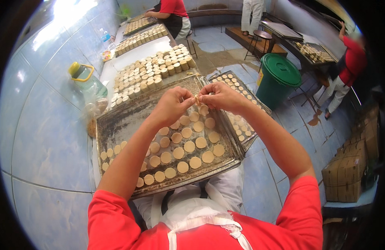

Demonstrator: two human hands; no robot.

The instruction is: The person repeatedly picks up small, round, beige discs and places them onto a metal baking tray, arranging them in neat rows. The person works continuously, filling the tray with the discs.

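**Pinching one small dough piece above the baking tray**

Both hands are meeting over the far end of the tray, the left hand (172, 104) and right hand (220, 96) closing thumb and fingertips on a single pale dough piece (196, 99), which they are holding up in the air between them, probably so both sides can be worked at once. Below, flat round dough discs (189, 146) are lying in loose rows on a worn, dull metal baking tray (117, 125), spaced apart so they are not sticking together. Beyond it, taller stacked rounds (152, 71) are filling the pale table, packed tight. A second tray (242, 121) is sitting just beside on the right, a green lidded bin (278, 75) farther off, and a clear jug with a yellow cap (86, 81) by the tiled wall.
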